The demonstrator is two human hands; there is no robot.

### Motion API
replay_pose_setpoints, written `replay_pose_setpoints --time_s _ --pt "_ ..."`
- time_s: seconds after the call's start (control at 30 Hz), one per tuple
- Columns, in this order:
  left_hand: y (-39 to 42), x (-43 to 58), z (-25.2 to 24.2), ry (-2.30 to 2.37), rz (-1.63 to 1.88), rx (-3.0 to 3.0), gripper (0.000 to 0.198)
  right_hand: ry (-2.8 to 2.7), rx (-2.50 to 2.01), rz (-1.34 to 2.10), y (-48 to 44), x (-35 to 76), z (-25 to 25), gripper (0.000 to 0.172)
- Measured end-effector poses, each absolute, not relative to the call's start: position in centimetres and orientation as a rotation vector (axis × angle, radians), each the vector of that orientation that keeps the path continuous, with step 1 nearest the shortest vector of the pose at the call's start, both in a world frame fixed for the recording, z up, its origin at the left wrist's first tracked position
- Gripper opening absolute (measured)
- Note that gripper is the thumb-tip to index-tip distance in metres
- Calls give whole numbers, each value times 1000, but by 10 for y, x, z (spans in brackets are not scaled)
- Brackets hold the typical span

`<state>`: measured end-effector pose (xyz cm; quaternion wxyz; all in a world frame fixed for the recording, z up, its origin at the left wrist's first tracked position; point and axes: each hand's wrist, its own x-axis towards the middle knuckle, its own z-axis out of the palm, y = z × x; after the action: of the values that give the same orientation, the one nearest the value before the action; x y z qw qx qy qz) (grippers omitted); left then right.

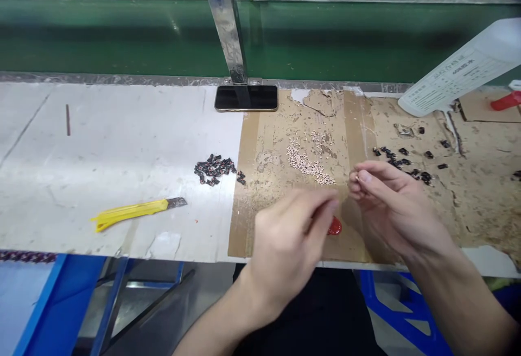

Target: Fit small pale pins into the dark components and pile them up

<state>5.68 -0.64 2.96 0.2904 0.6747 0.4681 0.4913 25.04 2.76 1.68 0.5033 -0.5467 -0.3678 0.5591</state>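
My left hand (285, 231), somewhat blurred, is above the front of the cardboard with its fingers pinched together; what lies between them is hidden. To its right, my right hand (394, 204) pinches a tiny copper-coloured piece (357, 178) between thumb and forefinger. A red blob (335, 226) on the cardboard is partly covered by my left hand. Beyond the hands lies a spread of tiny copper-coloured pieces (305, 163). Small black parts (214, 169) form a pile at the left, and more black parts (402, 161) are scattered behind my right hand.
A yellow utility knife (134, 213), blade out, lies on the white board (122, 155). A phone (246, 98) rests by the metal post (228, 25). At the right a white bottle (459, 71) leans over the worn cardboard (268, 133), near a red-tipped item (506, 101).
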Motion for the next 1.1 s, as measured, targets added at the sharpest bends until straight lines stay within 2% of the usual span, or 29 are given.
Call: replay_pose_setpoints --time_s 0.37,0.7,0.9,1.1 --pt "7 74 22 1214 1308 2148 14 -849 -1228 1334 6 235 22 16" --pt "-17 77 14 1190 1366 2019 18 -798 -1251 1200 -27 228 17 11" --pt "-17 77 16 1169 1355 1899 15 -1019 -1284 1161 -40 237 8 21" --pt "-42 71 10 1190 1345 2009 12 -1331 -1272 1075 -55 239 17 17"
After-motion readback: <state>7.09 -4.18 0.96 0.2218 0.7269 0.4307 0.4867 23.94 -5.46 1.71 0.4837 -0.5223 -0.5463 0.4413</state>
